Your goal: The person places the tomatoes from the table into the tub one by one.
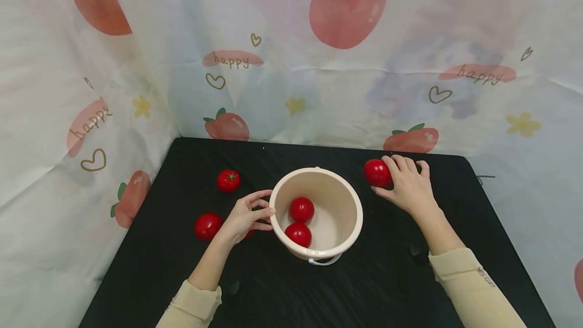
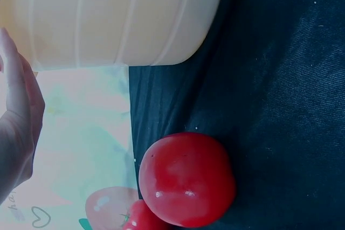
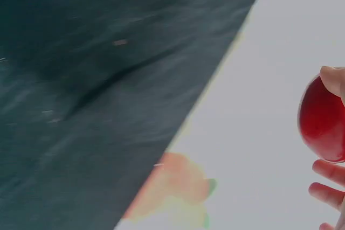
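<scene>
My right hand grips a red tomato between thumb and fingers, right of a cream bucket. At the right wrist view's edge, this tomato shows against the pale cloth. Two red tomatoes, one farther back and one nearer, lie inside the bucket. My left hand touches the bucket's left side, its fingers extended and the thumb tip on the rim. Close below the bucket in the left wrist view lies a large red tomato.
Left of the bucket, a tomato with a green stem and another tomato lie on the black tabletop. Part of one more tomato shows behind my left hand. A printed cloth hangs behind. The bucket's handle hangs in front.
</scene>
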A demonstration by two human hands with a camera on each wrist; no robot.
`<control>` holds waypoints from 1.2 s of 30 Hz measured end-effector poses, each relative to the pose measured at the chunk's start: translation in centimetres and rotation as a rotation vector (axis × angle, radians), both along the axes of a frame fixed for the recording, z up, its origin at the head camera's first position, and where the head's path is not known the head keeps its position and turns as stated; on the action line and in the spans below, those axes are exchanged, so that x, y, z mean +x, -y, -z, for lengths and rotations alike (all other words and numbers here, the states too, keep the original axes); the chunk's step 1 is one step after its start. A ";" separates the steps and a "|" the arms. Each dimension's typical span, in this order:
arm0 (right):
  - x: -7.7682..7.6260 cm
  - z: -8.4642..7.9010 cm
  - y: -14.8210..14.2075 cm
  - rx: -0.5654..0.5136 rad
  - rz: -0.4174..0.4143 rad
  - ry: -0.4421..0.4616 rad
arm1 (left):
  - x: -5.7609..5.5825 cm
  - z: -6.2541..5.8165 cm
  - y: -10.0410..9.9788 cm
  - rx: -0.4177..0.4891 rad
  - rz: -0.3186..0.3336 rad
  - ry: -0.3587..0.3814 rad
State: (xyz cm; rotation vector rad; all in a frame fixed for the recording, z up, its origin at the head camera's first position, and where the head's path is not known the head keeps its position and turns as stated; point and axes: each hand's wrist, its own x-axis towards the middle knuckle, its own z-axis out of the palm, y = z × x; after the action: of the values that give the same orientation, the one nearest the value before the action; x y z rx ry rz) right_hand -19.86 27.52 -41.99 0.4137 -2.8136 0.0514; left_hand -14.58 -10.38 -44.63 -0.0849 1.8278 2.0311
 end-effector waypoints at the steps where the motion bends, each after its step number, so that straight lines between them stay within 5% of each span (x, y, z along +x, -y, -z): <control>1: 0.1 -0.6 0.5 0.000 -0.017 -0.015 | 0.0 0.0 0.0 0.000 -0.001 0.001; 7: 1.2 -3.4 3.1 0.008 -0.125 -0.064 | 0.0 0.0 0.0 0.002 0.004 -0.003; 13: 2.2 -4.0 5.4 0.043 -0.241 -0.116 | 0.0 0.0 0.1 0.005 0.008 -0.002; 24: 3.2 -2.0 9.0 0.145 -0.444 -0.053 | 0.0 0.0 0.0 0.004 0.006 0.003; 36: 3.1 0.4 11.5 0.260 -0.513 0.052 | 0.0 -0.1 0.1 0.015 0.011 0.003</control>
State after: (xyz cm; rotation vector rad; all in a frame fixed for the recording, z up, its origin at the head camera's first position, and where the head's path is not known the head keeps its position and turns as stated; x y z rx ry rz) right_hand -16.73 16.04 -42.36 1.1980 -2.6921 -0.1996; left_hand -14.59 -10.44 -44.57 -0.0732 1.8074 2.0356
